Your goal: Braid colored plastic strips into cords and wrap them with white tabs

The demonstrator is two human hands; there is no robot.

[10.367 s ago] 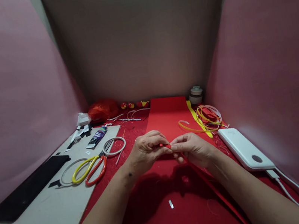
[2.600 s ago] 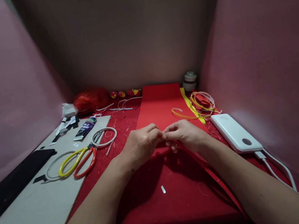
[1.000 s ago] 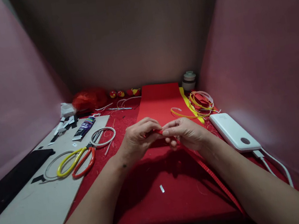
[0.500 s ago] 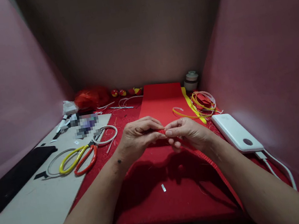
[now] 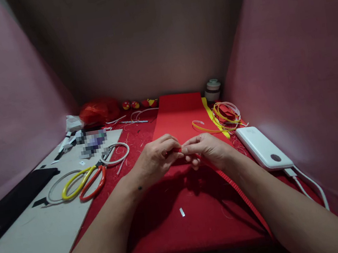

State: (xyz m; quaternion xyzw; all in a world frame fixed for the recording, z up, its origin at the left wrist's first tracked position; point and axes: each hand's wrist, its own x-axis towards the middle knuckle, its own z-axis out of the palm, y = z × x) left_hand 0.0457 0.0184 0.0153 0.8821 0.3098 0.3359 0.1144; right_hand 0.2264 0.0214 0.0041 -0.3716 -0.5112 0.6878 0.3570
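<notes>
A long ribbed red strip (image 5: 242, 191) runs from between my hands, under my right forearm and down toward the table's front edge. My left hand (image 5: 160, 155) pinches the strip's end between thumb and fingers. My right hand (image 5: 209, 148) meets it there, thumb and index finger closed on the same strip, its other fingers curled below. The fingertips of both hands nearly touch and hide most of the gripped part. Beneath and beyond the hands lies a flat red sheet (image 5: 181, 113).
Scissors with yellow and red handles (image 5: 92, 181) lie on a pale board (image 5: 30, 246) at left, near a black case (image 5: 17, 204). A white power bank (image 5: 264, 147) with a cable sits at right. Coiled yellow strips (image 5: 226, 115) and a small jar (image 5: 213, 89) stand behind it.
My left fingers have curled further over the strip, and less of it shows between the hands. The whole view has shifted slightly; the table items stay in place.
</notes>
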